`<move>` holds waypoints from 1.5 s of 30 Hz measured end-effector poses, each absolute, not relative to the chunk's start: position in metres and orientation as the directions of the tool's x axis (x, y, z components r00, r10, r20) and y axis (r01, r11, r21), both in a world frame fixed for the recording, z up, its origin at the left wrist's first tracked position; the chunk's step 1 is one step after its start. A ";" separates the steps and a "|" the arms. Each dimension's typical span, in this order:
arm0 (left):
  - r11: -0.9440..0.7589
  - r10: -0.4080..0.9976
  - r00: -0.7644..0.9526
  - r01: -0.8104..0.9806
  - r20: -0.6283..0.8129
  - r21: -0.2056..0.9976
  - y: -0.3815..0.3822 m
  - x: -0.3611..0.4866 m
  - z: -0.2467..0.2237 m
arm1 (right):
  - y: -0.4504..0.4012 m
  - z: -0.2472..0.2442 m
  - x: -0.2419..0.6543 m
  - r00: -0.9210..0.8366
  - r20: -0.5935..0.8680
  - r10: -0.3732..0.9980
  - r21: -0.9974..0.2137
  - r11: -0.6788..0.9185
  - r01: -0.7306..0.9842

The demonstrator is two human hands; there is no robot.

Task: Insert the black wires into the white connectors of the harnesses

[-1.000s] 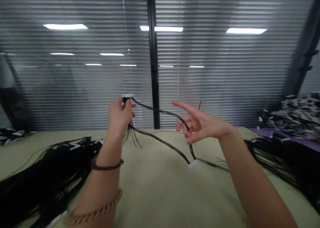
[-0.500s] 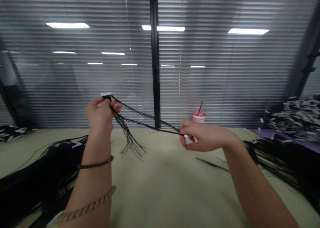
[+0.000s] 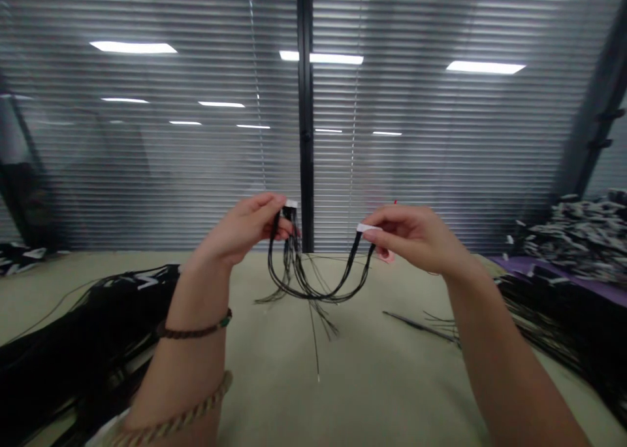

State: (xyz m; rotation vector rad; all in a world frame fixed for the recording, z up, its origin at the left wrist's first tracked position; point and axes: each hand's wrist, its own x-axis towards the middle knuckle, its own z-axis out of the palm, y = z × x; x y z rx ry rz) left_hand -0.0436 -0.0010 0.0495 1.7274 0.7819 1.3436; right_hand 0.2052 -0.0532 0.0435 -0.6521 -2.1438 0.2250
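Between my hands hangs a black wire harness (image 3: 313,296), its wires sagging in a U above the table. My left hand (image 3: 249,221) pinches it by a white connector (image 3: 290,204) at one end. Thumb and fingers of my right hand (image 3: 411,234) grip a second white connector (image 3: 368,228) at the other end. Several loose wire ends (image 3: 326,319) dangle below the left connector, and one longer wire drops lower than the rest.
Black wire bundles (image 3: 98,316) lie on the left, more (image 3: 578,329) on the right. White-tipped harnesses (image 3: 582,234) are heaped at the far right on something purple. A thin dark strand (image 3: 416,324) rests on the pale table (image 3: 343,395). Behind stands a blind-covered window (image 3: 196,159).
My left hand has moved right, closer to my right hand, which rose slightly. The wires went from stretched to slack, and the right-hand white connector now shows. The cup is mostly hidden.
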 end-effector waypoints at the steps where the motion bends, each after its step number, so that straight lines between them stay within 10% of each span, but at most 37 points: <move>1: -0.507 0.808 0.334 -0.027 0.486 0.862 -0.007 -0.032 0.050 | -0.050 0.043 0.203 -0.493 0.715 0.496 -0.330 0.861 0.388; 4: -0.509 0.743 0.476 -0.054 0.470 0.859 -0.021 -0.001 0.048 | -0.043 0.043 0.200 -0.489 0.759 0.429 -0.222 0.878 0.425; 10: -0.510 0.686 0.585 -0.037 0.433 0.859 -0.028 0.021 0.041 | -0.042 0.041 0.203 -0.373 0.761 0.531 -0.373 0.828 0.419; 20: -0.759 0.647 0.423 0.277 0.634 0.589 -0.030 0.016 0.045 | -0.039 0.038 0.196 -0.403 0.687 0.605 -0.519 0.796 0.311; 33: -0.488 0.741 0.572 0.100 0.352 0.867 -0.036 0.009 0.048 | -0.036 0.039 0.198 -0.431 0.690 0.582 -0.501 0.813 0.296; 45: -0.514 0.779 0.413 -0.007 0.471 0.858 -0.027 0.012 0.044 | -0.036 0.040 0.193 -0.269 0.670 0.692 -0.705 0.707 0.064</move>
